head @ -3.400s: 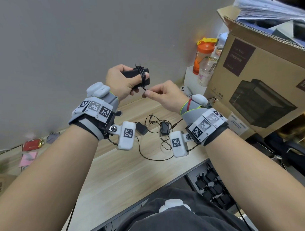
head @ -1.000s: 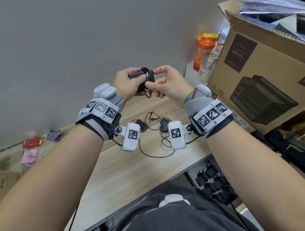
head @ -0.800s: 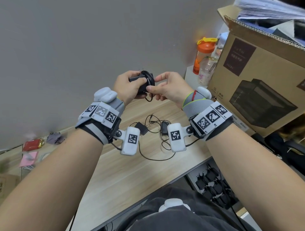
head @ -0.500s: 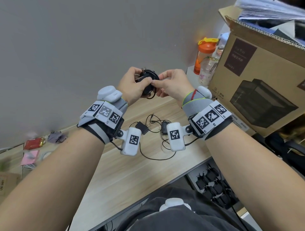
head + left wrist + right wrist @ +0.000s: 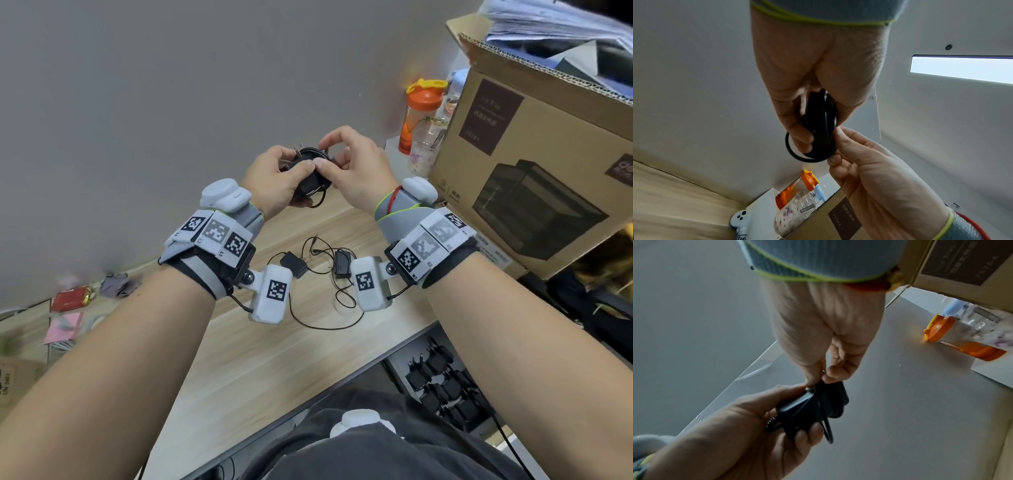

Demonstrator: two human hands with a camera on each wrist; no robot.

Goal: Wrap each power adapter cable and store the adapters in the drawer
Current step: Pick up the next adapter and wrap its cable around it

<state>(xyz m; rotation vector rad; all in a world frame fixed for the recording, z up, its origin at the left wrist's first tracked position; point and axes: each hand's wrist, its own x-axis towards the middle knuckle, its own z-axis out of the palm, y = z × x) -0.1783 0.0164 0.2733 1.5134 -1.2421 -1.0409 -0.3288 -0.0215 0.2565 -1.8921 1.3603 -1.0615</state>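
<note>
My left hand [image 5: 274, 178] grips a black power adapter [image 5: 310, 178] held up above the desk, its thin black cable [image 5: 807, 155] wound around the body with one loose loop hanging. My right hand [image 5: 356, 171] pinches the cable end against the adapter between thumb and forefinger [image 5: 824, 376]. Two more black adapters [image 5: 294, 263] [image 5: 342, 264] lie on the wooden desk [image 5: 239, 359] with their cables tangled loose. An open drawer [image 5: 442, 383] below the desk edge at the right holds several wrapped black adapters.
A large cardboard box [image 5: 534, 178] stands on the desk's right side. An orange-lidded bottle [image 5: 419, 113] and a clear bottle [image 5: 428, 147] stand beside it against the grey wall. A small white figure [image 5: 740, 222] sits nearby. Red and pink items [image 5: 68, 308] lie at far left.
The cable, stretched out from the adapter earlier, is now wound round it. My right hand has come in against the adapter and pinches the cable end there. Both hands stay raised.
</note>
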